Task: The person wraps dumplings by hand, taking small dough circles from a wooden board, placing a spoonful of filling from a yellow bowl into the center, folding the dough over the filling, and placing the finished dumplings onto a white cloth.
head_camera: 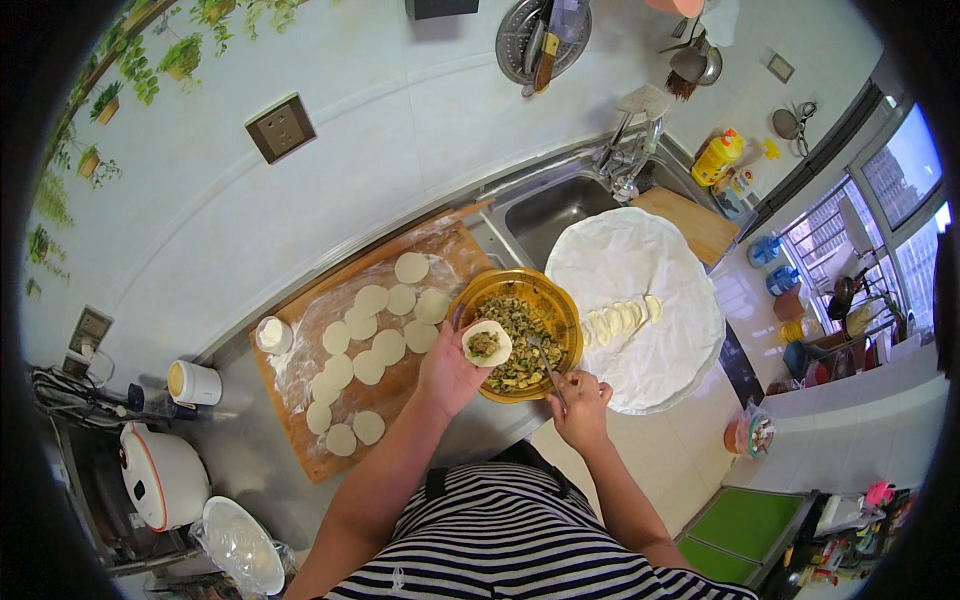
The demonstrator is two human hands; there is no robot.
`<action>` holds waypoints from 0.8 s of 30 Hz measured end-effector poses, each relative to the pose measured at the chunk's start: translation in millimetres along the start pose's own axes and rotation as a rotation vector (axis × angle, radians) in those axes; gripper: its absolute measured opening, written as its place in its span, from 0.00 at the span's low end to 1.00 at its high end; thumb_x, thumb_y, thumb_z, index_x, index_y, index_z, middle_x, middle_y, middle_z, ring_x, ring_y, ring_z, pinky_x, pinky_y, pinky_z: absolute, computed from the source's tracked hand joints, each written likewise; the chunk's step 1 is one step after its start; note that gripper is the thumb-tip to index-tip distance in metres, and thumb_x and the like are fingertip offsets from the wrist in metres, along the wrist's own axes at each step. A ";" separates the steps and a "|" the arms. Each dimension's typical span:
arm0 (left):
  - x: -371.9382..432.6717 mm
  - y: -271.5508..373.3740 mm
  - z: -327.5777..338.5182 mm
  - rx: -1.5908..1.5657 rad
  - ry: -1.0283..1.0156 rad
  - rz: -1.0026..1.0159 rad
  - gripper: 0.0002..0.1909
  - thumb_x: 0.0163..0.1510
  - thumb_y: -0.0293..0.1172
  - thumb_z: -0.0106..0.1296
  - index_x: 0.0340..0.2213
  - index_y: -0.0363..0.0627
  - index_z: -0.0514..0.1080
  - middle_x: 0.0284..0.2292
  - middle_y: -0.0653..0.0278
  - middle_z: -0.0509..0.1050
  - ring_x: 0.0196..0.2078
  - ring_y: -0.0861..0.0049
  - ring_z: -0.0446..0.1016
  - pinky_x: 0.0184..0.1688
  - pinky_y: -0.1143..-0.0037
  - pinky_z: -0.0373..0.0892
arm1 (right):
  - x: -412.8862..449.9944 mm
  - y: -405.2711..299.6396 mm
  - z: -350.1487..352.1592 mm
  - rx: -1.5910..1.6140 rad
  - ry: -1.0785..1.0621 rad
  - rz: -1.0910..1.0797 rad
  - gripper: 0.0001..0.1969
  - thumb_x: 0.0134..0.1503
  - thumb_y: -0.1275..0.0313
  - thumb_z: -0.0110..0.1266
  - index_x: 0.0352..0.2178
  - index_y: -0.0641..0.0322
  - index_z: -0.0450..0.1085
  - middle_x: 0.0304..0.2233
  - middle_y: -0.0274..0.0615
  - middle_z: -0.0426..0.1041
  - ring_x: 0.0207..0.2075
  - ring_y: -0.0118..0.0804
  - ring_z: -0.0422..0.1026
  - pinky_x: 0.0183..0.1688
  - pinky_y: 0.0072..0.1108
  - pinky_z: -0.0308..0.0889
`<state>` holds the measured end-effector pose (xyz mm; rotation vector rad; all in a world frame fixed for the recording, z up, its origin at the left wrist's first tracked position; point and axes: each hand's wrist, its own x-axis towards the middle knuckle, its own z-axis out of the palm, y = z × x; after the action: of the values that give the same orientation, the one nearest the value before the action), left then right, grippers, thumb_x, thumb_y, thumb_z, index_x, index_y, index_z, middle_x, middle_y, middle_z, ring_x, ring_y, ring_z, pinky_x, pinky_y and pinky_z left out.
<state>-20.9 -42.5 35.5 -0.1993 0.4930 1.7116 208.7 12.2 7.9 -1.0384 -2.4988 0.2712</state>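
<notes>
My left hand (448,375) holds a round dough wrapper (499,349) on its fingers, with a mound of chopped filling (482,344) in the middle. The wrapper is flat and unfolded, over the left side of an amber bowl (572,315) of the same filling. In my right hand (582,411) is a metal utensil (548,367), its far end in the filling. Several bare wrappers (369,367) lie on a floured wooden board (296,448) to the left. Right of the bowl, a row of folded dumplings (615,318) rests on a round white cloth (645,375).
A steel sink (559,210) with a faucet (622,161) lies behind the cloth. A cutting board (686,225) leans at its right. The flour cup (274,335) stands on the wooden board's left edge. A white rice cooker (169,476) and a plastic-covered bowl (244,544) are at the lower left.
</notes>
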 end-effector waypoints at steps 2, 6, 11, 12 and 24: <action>-4.6 -1.3 -1.4 -0.001 -0.054 -0.042 0.29 0.63 0.47 0.25 0.50 0.31 0.59 0.50 0.52 0.65 0.54 0.61 0.62 0.60 0.62 0.55 | 7.0 -10.7 -10.6 0.040 0.049 -0.011 0.16 0.44 0.72 0.59 0.38 0.59 0.72 0.37 0.41 0.68 0.40 0.39 0.65 0.40 0.31 0.53; -15.4 -4.6 4.6 0.094 -0.102 -0.162 0.29 0.63 0.47 0.25 0.50 0.31 0.59 0.50 0.52 0.64 0.54 0.62 0.62 0.59 0.63 0.56 | 33.4 -25.6 -25.7 0.263 0.113 -0.132 0.19 0.41 0.73 0.62 0.37 0.57 0.68 0.42 0.44 0.65 0.45 0.43 0.63 0.45 0.31 0.54; -22.8 -7.1 5.8 0.154 -0.165 -0.220 0.28 0.63 0.48 0.28 0.50 0.33 0.59 0.49 0.54 0.65 0.54 0.64 0.63 0.58 0.64 0.58 | 52.4 -40.7 -41.5 0.269 0.094 -0.337 0.14 0.40 0.75 0.62 0.31 0.58 0.69 0.42 0.43 0.65 0.44 0.45 0.63 0.44 0.32 0.55; -23.6 -8.0 5.1 0.176 -0.197 -0.226 0.27 0.63 0.46 0.30 0.50 0.34 0.60 0.49 0.55 0.66 0.53 0.65 0.64 0.57 0.65 0.59 | 52.8 -42.5 -42.5 0.270 0.092 -0.341 0.14 0.40 0.75 0.62 0.31 0.58 0.69 0.42 0.43 0.65 0.44 0.45 0.63 0.44 0.32 0.55; -52.0 -5.0 15.0 1.207 -0.301 -0.036 0.24 0.51 0.31 0.53 0.50 0.40 0.64 0.42 0.64 0.71 0.43 0.80 0.68 0.48 0.79 0.63 | 57.1 -61.2 -47.9 0.373 0.143 -0.402 0.09 0.40 0.76 0.61 0.26 0.57 0.71 0.35 0.38 0.68 0.40 0.42 0.66 0.42 0.29 0.56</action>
<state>-3.4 -82.0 68.5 0.8907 1.1742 1.1281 155.5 10.8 88.3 -0.3841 -2.3385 0.4937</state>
